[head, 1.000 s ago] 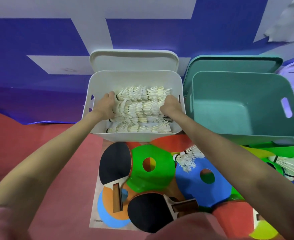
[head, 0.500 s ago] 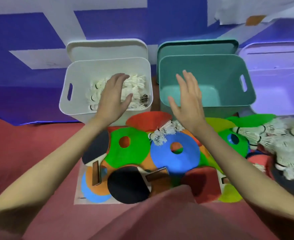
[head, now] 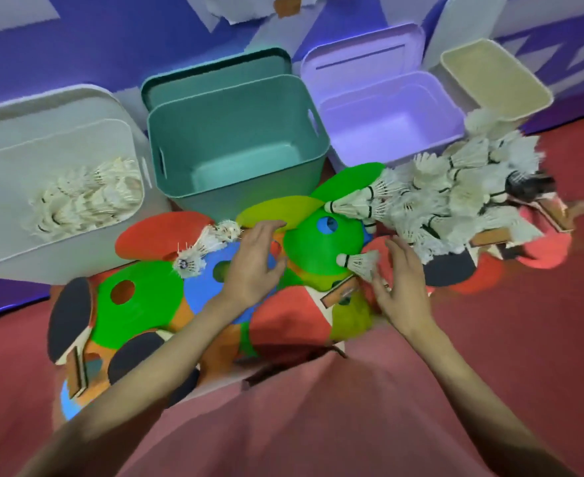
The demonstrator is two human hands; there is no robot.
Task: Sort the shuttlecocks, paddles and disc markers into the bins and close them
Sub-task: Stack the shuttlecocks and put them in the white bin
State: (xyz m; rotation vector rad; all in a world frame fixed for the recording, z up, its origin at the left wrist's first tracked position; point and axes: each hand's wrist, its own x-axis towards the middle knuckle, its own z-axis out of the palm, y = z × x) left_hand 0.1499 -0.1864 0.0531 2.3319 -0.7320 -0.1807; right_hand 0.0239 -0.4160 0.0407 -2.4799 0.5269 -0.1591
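My left hand [head: 251, 261] hovers open over the blue disc marker [head: 208, 287], fingers relaxed and holding nothing. My right hand [head: 402, 287] is open beside a single shuttlecock [head: 359, 262] lying on a green disc marker [head: 313, 247]. A big heap of white shuttlecocks [head: 456, 197] lies at the right. The white bin [head: 4, 242] at the left holds several shuttlecocks. The teal bin [head: 235, 139] and the lilac bin [head: 387, 118] are open and hold nothing. Black paddles [head: 70, 315] lie at the lower left among red, orange and green discs.
Each bin's lid leans behind it against the purple and white wall. A beige bin [head: 497, 77] stands at the far right. A short string of shuttlecocks [head: 204, 247] lies in front of the teal bin. Red floor surrounds the pile, and my pink-clothed knee [head: 318, 418] is below.
Both hands have come out of the white bin, where they held shuttlecocks, and swung right and down over the disc markers. The view has turned right, bringing the lilac and beige bins in.
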